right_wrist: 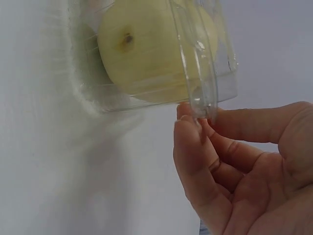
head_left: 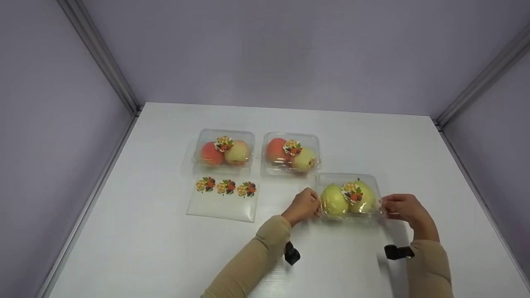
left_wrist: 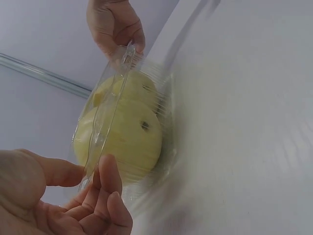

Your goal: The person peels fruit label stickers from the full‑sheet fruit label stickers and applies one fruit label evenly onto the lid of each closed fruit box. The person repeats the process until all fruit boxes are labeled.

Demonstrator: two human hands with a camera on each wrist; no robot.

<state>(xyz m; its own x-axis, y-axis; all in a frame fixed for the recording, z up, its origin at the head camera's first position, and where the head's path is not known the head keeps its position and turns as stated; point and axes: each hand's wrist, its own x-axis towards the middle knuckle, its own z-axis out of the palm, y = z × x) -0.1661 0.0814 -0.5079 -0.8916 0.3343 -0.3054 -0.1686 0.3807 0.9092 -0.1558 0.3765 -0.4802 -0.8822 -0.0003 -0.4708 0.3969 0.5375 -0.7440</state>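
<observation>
A clear plastic clamshell box (head_left: pixel 350 178) with two yellow-green fruits (head_left: pixel 334 200) inside and a fruit-print sticker (head_left: pixel 352 192) on its lid is at the right of the table. My left hand (head_left: pixel 304 205) pinches the box's rim at its left end, thumb against fingers, as the left wrist view also shows. At the opposite end my right hand (head_left: pixel 405 207) pinches the rim between thumb and fingers; in the right wrist view the thumb and fingertips (right_wrist: pixel 188 137) meet at the lid's edge. The lid lies down over the fruits.
Two more stickered clear boxes stand farther back, a left box (head_left: pixel 207 134) and a middle box (head_left: pixel 271 136), each with one red and one pale fruit. Before the left one lies a sheet (head_left: pixel 221 210) bearing three fruit stickers (head_left: pixel 226 187). Walls enclose the white table (head_left: pixel 136 231).
</observation>
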